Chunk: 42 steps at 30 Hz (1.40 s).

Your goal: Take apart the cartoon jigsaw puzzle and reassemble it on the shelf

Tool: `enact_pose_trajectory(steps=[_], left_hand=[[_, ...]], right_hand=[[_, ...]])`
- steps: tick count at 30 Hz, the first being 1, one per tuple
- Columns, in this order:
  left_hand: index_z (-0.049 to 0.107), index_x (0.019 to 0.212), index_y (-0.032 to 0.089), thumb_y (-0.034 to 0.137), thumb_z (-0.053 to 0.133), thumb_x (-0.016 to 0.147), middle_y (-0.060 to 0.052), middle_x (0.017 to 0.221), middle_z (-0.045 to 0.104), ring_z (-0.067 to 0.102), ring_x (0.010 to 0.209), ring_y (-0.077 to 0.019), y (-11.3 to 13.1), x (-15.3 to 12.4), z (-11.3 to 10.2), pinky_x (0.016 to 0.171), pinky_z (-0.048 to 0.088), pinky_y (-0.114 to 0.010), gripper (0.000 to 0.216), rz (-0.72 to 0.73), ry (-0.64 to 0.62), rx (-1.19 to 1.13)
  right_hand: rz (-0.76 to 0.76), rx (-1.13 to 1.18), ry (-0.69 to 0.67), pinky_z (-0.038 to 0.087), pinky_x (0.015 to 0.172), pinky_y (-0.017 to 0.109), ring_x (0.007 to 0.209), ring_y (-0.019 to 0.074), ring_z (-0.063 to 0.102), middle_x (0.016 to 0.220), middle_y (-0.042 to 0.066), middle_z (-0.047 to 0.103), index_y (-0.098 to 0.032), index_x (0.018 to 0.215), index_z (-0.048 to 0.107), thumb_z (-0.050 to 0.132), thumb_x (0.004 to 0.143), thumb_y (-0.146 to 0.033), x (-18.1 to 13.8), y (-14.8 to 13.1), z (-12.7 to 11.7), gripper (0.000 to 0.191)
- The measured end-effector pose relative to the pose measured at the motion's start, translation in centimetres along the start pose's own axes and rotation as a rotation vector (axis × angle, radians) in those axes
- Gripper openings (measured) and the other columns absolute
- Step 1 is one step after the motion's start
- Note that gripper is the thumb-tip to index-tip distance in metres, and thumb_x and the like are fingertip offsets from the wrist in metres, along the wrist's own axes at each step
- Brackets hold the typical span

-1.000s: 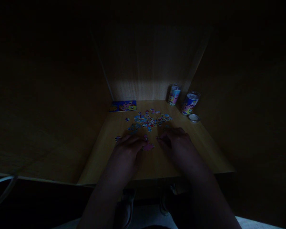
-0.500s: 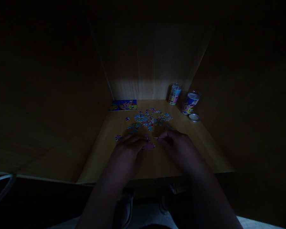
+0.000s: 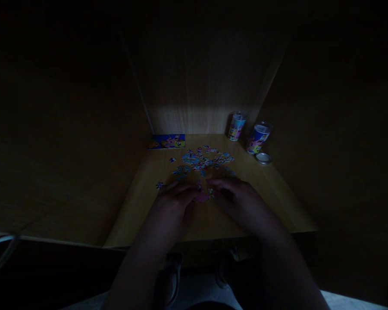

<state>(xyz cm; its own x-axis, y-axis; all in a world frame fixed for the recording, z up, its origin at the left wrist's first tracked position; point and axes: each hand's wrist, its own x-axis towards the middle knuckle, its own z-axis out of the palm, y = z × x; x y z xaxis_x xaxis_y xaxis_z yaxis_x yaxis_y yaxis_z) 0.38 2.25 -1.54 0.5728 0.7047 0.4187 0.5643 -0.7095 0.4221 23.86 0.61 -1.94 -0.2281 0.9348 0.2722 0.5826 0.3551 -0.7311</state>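
A dim wooden surface [image 3: 226, 219] with panels at the left, right and far sides, seen from above by a person with both hands reaching in from the near edge. The puzzle pieces [image 3: 197, 160] lie in a loose, colourful scatter near the middle, beyond the fingers, probably spread out so each can be seen and reached.

The left hand [image 3: 174, 198] is low and half curled, its thumb side at a pink cluster [image 3: 201, 197] on the near side of the scatter. It seems to steady the cluster rather than lift it, though darkness hides whether it grips. The right hand [image 3: 237, 193] is partly open, forefinger stretched out, its tips at a small pale piece [image 3: 211, 193] by the cluster's right edge; whether they pinch it, I cannot tell.

One stray piece [image 3: 159, 185] lies left of the left hand. At far left is a picture card [image 3: 168, 141], perhaps set there to stay visible. At far right stand a pale blue can [image 3: 236, 127] and a dark blue can [image 3: 258, 138], a round lid [image 3: 263, 158] just nearer, apparently kept out of the way.
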Motion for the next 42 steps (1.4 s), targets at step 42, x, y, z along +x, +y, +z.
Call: enact_pose_trajectory(steps=[42], left_hand=[[0.080,0.119,0.028,-0.001,0.066,0.096,0.000,0.118,0.079,0.068,0.107,-0.0260,-0.2,-0.2,0.3,0.099,0.054,-0.048,0.039,0.007,-0.027,-0.021]], right_hand=[[0.102,0.156,-0.136,0.056,0.084,0.028,0.093,0.0156,0.077,0.105,-0.002,0.083,-0.028,0.105,0.080,0.065,0.101,-0.020,-0.4,0.0,-1.2,0.017]])
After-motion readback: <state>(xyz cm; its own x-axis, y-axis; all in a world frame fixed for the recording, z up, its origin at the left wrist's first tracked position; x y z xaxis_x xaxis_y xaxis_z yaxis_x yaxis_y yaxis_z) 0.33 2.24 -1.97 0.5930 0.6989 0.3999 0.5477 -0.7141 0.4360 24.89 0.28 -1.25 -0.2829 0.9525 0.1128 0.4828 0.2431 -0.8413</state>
